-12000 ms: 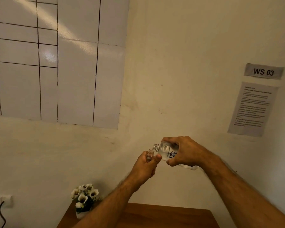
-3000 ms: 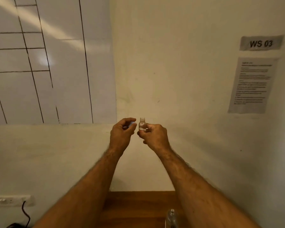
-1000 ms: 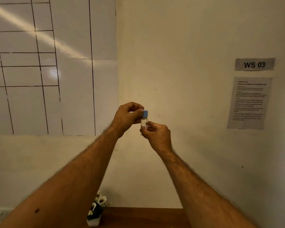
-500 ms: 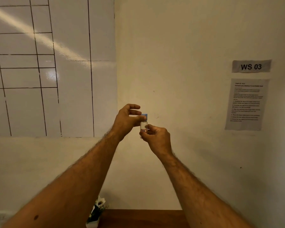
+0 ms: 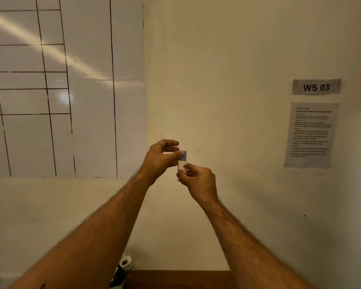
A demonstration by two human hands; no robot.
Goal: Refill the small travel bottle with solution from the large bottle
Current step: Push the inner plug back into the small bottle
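Note:
The small travel bottle (image 5: 182,165) is held upright in the air in front of the wall, clear with a red-edged label low on its side. My right hand (image 5: 198,181) pinches its lower body from the right. A blue cap (image 5: 183,155) sits on its neck, and my left hand (image 5: 162,158) pinches that cap between thumb and fingers from the left. The large bottle is out of view.
A wooden table (image 5: 175,279) shows only its far edge at the bottom. A small white pot with white flowers (image 5: 122,270) stands at its back left. A gridded whiteboard (image 5: 71,86) and a paper sheet (image 5: 310,134) under a "WS 03" label (image 5: 316,86) hang on the wall.
The large bottle has left my hands and the blue cap now sits on the small bottle. In the last second my left fingers shifted their hold on the cap; the bottle stayed in place.

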